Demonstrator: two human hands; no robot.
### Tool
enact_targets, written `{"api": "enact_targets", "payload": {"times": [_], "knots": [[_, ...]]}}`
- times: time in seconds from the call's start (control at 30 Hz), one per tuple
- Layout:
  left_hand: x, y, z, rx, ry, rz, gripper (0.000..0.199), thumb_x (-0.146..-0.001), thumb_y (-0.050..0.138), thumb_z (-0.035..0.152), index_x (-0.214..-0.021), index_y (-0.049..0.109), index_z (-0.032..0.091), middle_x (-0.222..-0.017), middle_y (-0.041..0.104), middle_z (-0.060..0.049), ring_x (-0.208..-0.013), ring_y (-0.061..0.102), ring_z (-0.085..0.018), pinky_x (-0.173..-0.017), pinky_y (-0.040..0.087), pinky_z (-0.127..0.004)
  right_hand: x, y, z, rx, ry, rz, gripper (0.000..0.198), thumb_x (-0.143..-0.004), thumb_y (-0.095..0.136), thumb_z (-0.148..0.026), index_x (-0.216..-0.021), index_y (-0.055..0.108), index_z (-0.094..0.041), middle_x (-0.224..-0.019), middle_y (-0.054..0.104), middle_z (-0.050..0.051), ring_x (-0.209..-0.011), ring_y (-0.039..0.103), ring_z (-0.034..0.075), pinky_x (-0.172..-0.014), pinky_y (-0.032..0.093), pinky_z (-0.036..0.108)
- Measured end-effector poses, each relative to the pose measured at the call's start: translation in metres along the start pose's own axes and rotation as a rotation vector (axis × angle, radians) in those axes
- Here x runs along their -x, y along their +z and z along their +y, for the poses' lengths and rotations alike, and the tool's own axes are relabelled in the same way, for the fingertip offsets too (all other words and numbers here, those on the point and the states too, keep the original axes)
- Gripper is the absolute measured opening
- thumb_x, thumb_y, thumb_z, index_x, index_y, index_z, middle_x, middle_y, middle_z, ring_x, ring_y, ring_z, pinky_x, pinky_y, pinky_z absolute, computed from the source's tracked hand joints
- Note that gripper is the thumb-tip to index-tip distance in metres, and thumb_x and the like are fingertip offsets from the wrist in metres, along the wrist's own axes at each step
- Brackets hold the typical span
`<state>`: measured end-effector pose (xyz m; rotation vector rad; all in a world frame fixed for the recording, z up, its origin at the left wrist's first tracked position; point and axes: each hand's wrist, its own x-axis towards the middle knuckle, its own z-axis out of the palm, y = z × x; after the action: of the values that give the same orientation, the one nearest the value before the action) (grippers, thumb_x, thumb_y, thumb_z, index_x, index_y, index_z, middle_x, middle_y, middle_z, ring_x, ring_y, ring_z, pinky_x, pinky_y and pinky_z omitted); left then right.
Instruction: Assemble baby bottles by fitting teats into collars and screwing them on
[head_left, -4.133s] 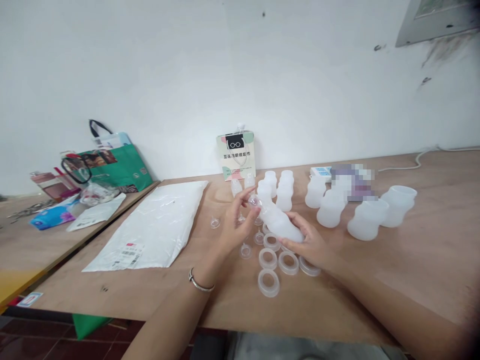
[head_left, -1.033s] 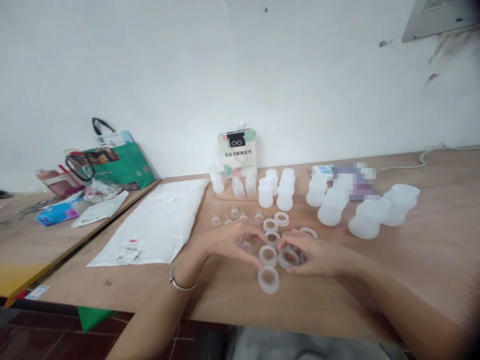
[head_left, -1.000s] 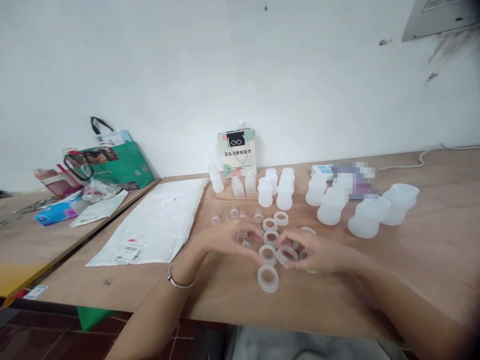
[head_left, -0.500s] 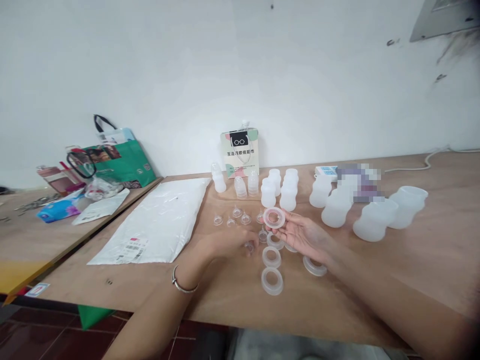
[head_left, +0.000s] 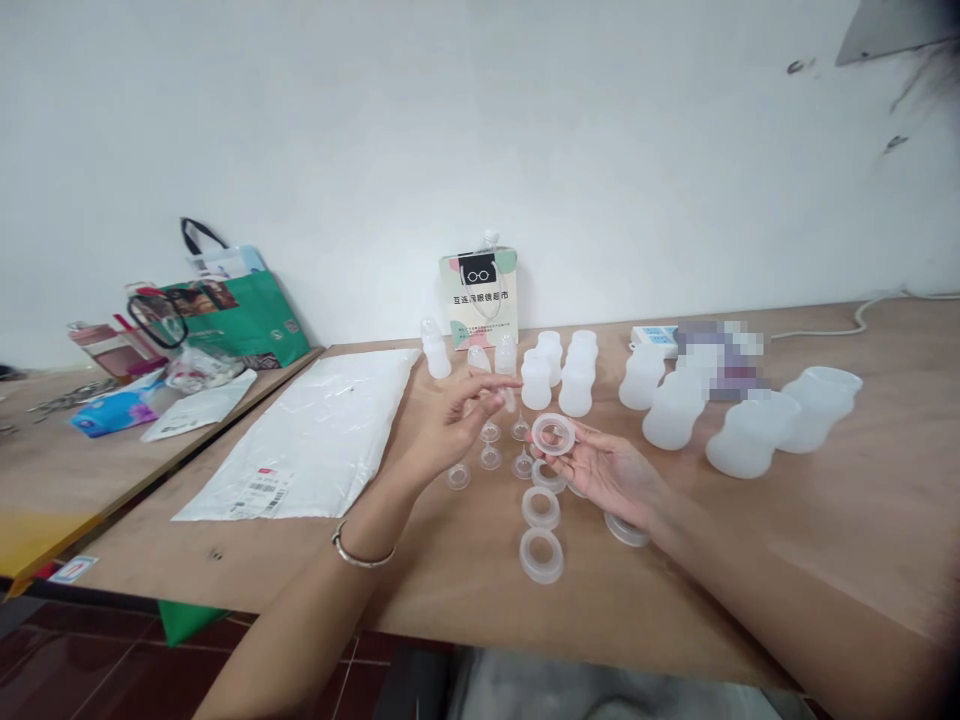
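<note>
A makeshift packing workroom, I'd say: bare plywood table (head_left: 825, 560) under my left hand (head_left: 442, 430), rows of silicone bottles (head_left: 577, 375) beyond it, shipping mailer (head_left: 315, 440) beside it.

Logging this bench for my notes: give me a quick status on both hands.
Right hand holds a translucent ring up off the table. Left hand raised, pinching a small clear nipple. More rings lie loose below; nothing between the hands.
</note>
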<state>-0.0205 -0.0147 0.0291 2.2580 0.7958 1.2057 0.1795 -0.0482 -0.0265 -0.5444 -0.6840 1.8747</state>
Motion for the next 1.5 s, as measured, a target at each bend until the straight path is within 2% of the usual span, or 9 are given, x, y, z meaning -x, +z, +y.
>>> {"api": "enact_targets", "payload": {"times": [0.17, 0.33, 0.4, 0.53, 0.77, 0.9, 1.1, 1.33, 1.5], "knots": [[-0.001, 0.029, 0.010, 0.209, -0.032, -0.007, 0.015, -0.082, 0.055, 0.027, -0.084, 0.066, 0.017, -0.086, 0.068, -0.005, -0.083, 0.062, -0.015, -0.078, 0.048, -0.030, -0.002, 0.001, 0.004, -0.058, 0.014, -0.027, 0.020, -0.085, 0.043, -0.013, -0.100, 0.057, -0.014, -0.095, 0.067, 0.009, -0.087, 0.065, 0.015, -0.076, 0.053, 0.024], [0.011, 0.051, 0.003, 0.009, 0.088, 0.323, 0.011, -0.082, 0.055, 0.022, -0.083, 0.066, 0.020, -0.086, 0.069, -0.003, -0.086, 0.063, -0.016, -0.085, 0.046, -0.034, -0.004, -0.003, 0.010, -0.106, 0.055, -0.049, 0.019, -0.088, 0.040, -0.014, -0.097, 0.056, -0.013, -0.091, 0.067, 0.010, -0.084, 0.065, 0.014, -0.077, 0.053, 0.024], [0.015, 0.056, -0.003, -0.028, 0.094, 0.364, 0.011, -0.082, 0.055, 0.022, -0.084, 0.066, 0.021, -0.087, 0.070, -0.002, -0.088, 0.063, -0.016, -0.085, 0.045, -0.035, -0.004, -0.004, 0.011, -0.108, 0.065, -0.052, 0.020, -0.089, 0.037, -0.014, -0.098, 0.055, -0.012, -0.090, 0.066, 0.010, -0.084, 0.066, 0.014, -0.078, 0.053, 0.025], [0.020, 0.059, -0.013, -0.116, 0.153, 0.290, 0.012, -0.083, 0.054, 0.020, -0.085, 0.066, 0.021, -0.087, 0.070, -0.003, -0.087, 0.063, -0.016, -0.083, 0.043, -0.035, -0.003, -0.003, 0.009, -0.126, 0.062, -0.047, 0.023, -0.090, 0.034, -0.014, -0.099, 0.056, -0.011, -0.088, 0.066, 0.010, -0.084, 0.066, 0.014, -0.077, 0.053, 0.024], [0.026, 0.045, -0.018, -0.388, 0.430, 0.144, 0.016, -0.080, 0.059, 0.021, -0.094, 0.064, 0.022, -0.097, 0.067, -0.004, -0.089, 0.060, -0.015, -0.082, 0.038, -0.034, 0.000, -0.001, 0.006, -0.111, 0.034, -0.041, 0.018, -0.090, 0.044, -0.023, -0.095, 0.058, -0.014, -0.091, 0.067, 0.006, -0.083, 0.065, 0.011, -0.077, 0.053, 0.019], [0.028, 0.047, -0.017, -0.432, 0.450, 0.105, 0.029, -0.073, 0.064, 0.039, -0.095, 0.063, 0.020, -0.111, 0.060, -0.011, -0.099, 0.056, -0.021, -0.082, 0.041, -0.035, 0.001, -0.001, 0.009, -0.023, 0.027, -0.100, 0.019, -0.087, 0.049, -0.030, -0.094, 0.061, -0.017, -0.091, 0.067, 0.004, -0.082, 0.065, 0.012, -0.071, 0.054, 0.019], [0.027, 0.051, -0.017, -0.427, 0.447, 0.121, 0.019, -0.079, 0.059, 0.028, -0.096, 0.060, 0.019, -0.102, 0.063, -0.008, -0.091, 0.060, -0.017, -0.077, 0.043, -0.031, -0.001, -0.006, 0.013, -0.028, 0.000, -0.069, 0.016, -0.085, 0.051, -0.022, -0.095, 0.063, -0.019, -0.100, 0.067, 0.003, -0.095, 0.062, 0.010, -0.080, 0.052, 0.019], [0.029, 0.050, -0.014, -0.460, 0.469, 0.134, 0.023, -0.079, 0.059, 0.030, -0.099, 0.058, 0.019, -0.102, 0.064, -0.008, -0.090, 0.060, -0.017, -0.077, 0.040, -0.031, -0.003, -0.009, 0.017, 0.050, -0.035, -0.025, 0.014, -0.072, 0.064, -0.014, -0.085, 0.066, -0.018, -0.086, 0.070, 0.002, -0.083, 0.065, 0.011, -0.075, 0.052, 0.020], [0.030, 0.050, -0.010, -0.417, 0.334, 0.084, 0.054, -0.076, 0.060, 0.039, -0.124, 0.043, 0.020, -0.098, 0.063, -0.007, -0.089, 0.058, -0.019, -0.080, 0.041, -0.034, -0.003, -0.009, 0.017, 0.074, -0.030, -0.025, 0.013, -0.068, 0.067, -0.011, -0.079, 0.065, -0.018, -0.076, 0.068, -0.001, -0.071, 0.062, 0.009, -0.066, 0.050, 0.019]]}}
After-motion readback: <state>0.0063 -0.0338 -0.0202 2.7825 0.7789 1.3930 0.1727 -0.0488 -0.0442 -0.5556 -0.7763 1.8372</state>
